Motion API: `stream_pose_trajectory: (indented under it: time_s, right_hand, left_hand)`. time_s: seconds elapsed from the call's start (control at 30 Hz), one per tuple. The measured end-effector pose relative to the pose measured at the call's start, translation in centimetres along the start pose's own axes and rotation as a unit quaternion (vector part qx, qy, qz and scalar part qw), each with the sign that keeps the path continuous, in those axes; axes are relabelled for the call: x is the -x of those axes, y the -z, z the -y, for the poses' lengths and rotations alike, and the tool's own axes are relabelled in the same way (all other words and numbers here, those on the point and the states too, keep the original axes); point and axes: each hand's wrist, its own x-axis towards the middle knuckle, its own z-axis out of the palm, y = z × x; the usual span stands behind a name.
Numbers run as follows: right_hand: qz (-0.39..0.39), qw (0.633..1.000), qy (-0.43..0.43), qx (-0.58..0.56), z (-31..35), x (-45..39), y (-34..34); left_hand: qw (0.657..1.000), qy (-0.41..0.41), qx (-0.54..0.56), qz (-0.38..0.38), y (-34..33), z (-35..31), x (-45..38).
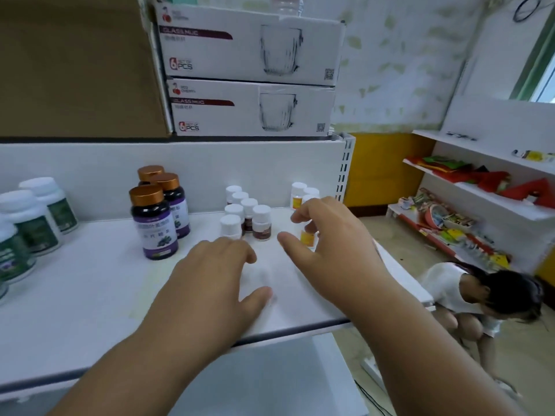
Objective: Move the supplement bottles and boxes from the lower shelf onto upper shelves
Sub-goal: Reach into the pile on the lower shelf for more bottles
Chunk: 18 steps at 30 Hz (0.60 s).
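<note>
Both my hands hover over the white shelf [90,295]. My left hand [216,280] has relaxed fingers and holds nothing, its fingertips just in front of a cluster of several small white-capped, brown-labelled bottles [255,220]. My right hand [333,238] hangs with fingers loosely curled over a small yellow-labelled bottle [307,238] that stands on the shelf. The thumb points left, apart from that bottle. Behind it stand more yellow-labelled bottles [298,196]. Three dark purple-labelled bottles [154,226] with copper caps stand to the left, and white green-labelled bottles [33,226] at the far left.
Two glass-mug boxes [252,106] and a brown carton [75,70] sit on the shelf above. A person [480,295] crouches on the floor at the right, below the shelf's end. Wall shelves [480,190] with packaged goods stand further right.
</note>
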Motion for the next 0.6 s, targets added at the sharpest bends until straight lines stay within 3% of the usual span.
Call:
stream_pose_trajectory:
  time_s: [0.2,0.37,0.6]
  right_hand:
    - [0.033,0.995,0.085,-0.049,9.6,4.3,-1.8]
    - [0.058,0.987,0.117,-0.097,18.7,9.4,-5.4]
    - [0.071,0.979,0.112,-0.152,26.7,16.6,-11.0]
  left_hand:
    - [0.995,0.006,-0.069,-0.077,4.0,7.3,8.1]
    - [0.992,-0.013,-0.063,-0.107,8.0,13.8,16.3]
    - [0.996,0.061,-0.069,0.018,8.4,22.5,25.7]
